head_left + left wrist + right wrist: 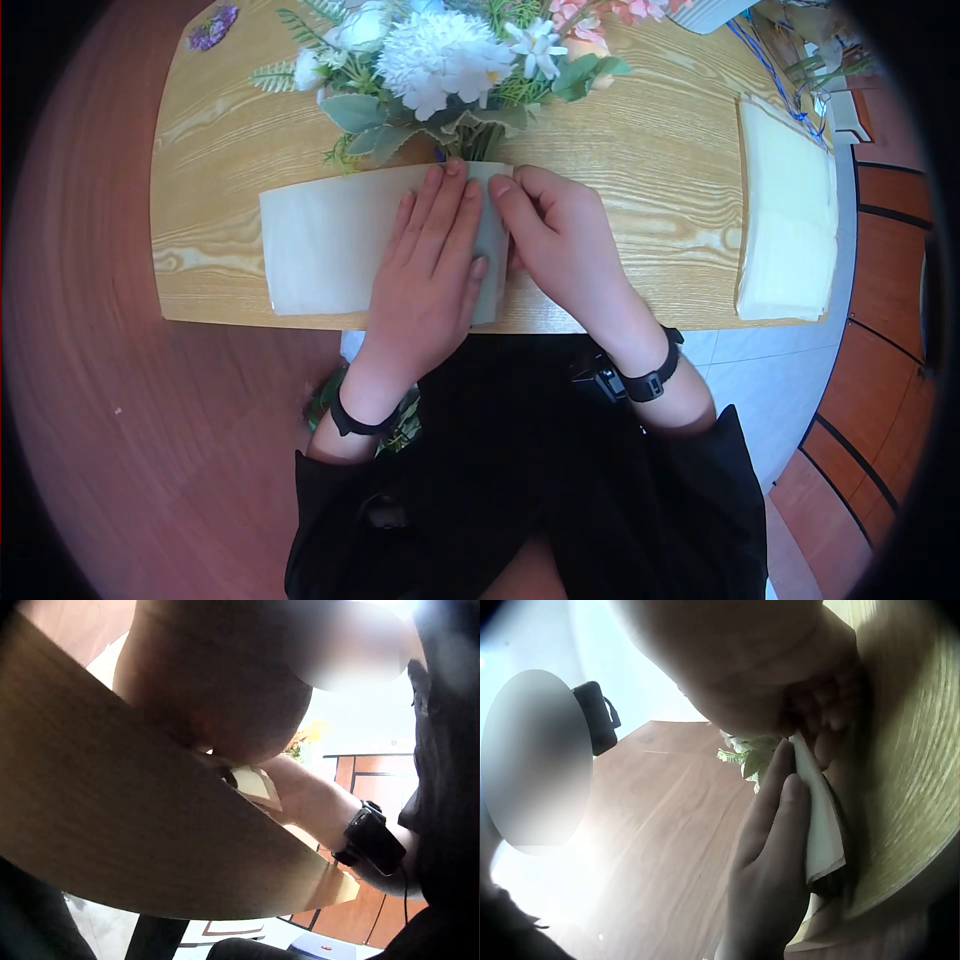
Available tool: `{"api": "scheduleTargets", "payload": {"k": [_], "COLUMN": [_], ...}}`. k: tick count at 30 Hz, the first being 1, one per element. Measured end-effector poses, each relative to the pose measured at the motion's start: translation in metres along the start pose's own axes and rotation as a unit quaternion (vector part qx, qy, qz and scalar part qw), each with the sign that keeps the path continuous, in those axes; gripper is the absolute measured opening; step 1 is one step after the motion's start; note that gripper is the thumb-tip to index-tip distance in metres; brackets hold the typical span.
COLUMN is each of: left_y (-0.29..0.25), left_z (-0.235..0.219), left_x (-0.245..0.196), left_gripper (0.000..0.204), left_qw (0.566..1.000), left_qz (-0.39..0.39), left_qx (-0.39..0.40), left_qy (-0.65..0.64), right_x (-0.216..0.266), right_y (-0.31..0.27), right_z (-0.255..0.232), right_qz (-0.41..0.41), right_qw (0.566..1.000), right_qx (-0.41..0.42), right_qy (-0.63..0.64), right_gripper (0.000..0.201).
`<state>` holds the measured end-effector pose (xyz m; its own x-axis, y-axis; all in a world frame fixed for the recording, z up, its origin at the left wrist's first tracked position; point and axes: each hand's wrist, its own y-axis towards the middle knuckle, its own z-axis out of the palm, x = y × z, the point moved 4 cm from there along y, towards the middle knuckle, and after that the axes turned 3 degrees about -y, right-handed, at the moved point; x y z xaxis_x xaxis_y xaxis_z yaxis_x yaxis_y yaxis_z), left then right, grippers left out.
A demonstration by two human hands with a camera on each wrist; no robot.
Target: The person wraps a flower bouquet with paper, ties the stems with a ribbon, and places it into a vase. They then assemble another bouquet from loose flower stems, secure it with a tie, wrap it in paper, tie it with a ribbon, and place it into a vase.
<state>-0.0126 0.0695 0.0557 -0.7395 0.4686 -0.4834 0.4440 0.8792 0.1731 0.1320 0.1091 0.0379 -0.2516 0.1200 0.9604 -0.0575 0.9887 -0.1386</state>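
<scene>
A pale sheet of paper [320,245] lies along the table's near edge, with a folded-over strip at its right end. My left hand [430,260] rests flat on it, fingers straight and pointing away from me. With thumb and curled fingers, my right hand [565,235] pinches the right edge of the sheet near its upper corner. In the right wrist view the folded end of the paper [821,832] stands up off the table beside the left hand [772,847]. Just beyond the paper lies a bouquet of artificial flowers [440,60], its stems meeting the sheet's far edge.
A stack of cream paper [788,210] lies at the table's right side. A small purple flower [212,28] sits at the far left corner. Blue cords [770,65] and a white ribbed container [705,12] are at the far right. The wooden table [210,200] ends close to my body.
</scene>
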Motion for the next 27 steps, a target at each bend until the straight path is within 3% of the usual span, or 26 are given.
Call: {"api": "scheduleTargets", "payload": {"k": [3,6,9,11,15,18,20,21,23,27], "left_y": [-0.002,-0.002,-0.001,-0.001,0.0,-0.001,0.001,0.002,0.002,0.0], "left_z": [0.003,0.006,0.007,0.009,0.009,0.011,0.01,0.009,0.007,0.008], "left_x": [0.006,0.009,0.011,0.013,0.014,0.015,0.014,0.014,0.014,0.017], "left_gripper": [0.062,0.062,0.062,0.064,0.065,0.066,0.067,0.067,0.067,0.071], "left_qw": [1.0,0.999,0.999,0.999,0.999,0.999,0.998,0.997,0.996,0.989], "left_qz": [0.001,0.001,-0.01,0.001,0.0,0.008,0.004,0.004,0.013,0.008], "left_qx": [-0.004,-0.016,-0.015,-0.011,-0.009,-0.019,-0.024,-0.023,-0.015,0.009], "left_qy": [-0.015,-0.033,-0.042,-0.049,-0.048,-0.049,-0.066,-0.068,-0.091,-0.145], "right_x": [-0.003,0.0,0.013,0.02,0.025,0.031,0.024,0.024,0.017,0.006], "right_y": [0.002,0.002,-0.003,-0.011,-0.018,-0.025,-0.024,-0.024,-0.022,-0.017], "right_z": [0.001,0.0,-0.006,-0.002,0.007,0.009,0.012,0.013,0.016,0.02], "right_qz": [0.02,-0.019,-0.049,-0.211,-0.188,-0.215,-0.068,-0.067,0.019,0.072], "right_qw": [0.999,0.999,0.993,0.957,0.965,0.96,0.991,0.991,0.994,0.975], "right_qx": [0.027,-0.023,-0.063,-0.08,-0.06,-0.069,0.044,0.043,0.073,0.091], "right_qy": [-0.03,0.018,-0.083,-0.184,-0.174,-0.167,-0.106,-0.106,0.075,0.189], "right_gripper": [0.024,0.016,0.006,0.013,0.027,0.033,0.037,0.037,0.023,0.02]}}
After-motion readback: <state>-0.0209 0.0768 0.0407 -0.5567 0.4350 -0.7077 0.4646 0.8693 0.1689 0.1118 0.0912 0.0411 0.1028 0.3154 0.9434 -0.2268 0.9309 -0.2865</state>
